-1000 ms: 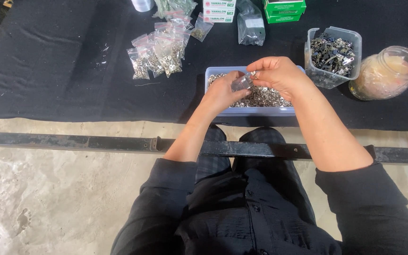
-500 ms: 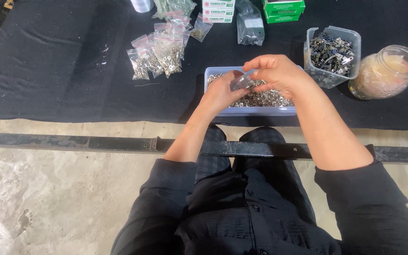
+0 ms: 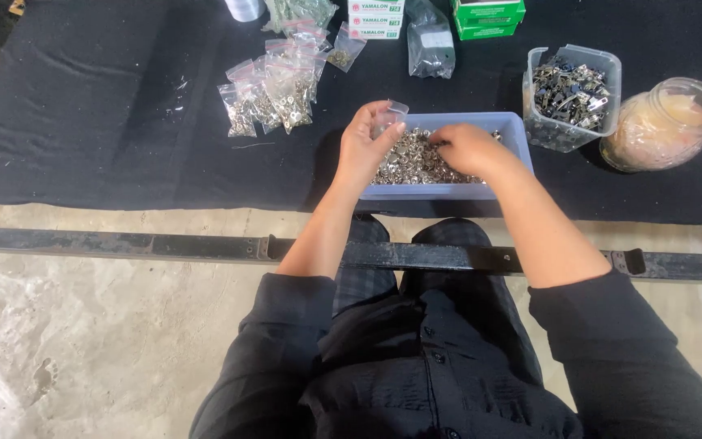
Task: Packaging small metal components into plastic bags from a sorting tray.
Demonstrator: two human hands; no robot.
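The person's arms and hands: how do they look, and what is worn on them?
Both forearms are bare, with black sleeves pushed up above the elbows. The left hand and right hand wear no gloves; no rings, watch or bracelet are visible.

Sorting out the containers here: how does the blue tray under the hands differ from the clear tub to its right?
The blue tray is opaque, shallow and wide; the clear tub is see-through, taller and narrower. The tray holds small round silvery pieces; the tub holds larger, darker metal parts. Both are open-topped and sit on the black cloth.
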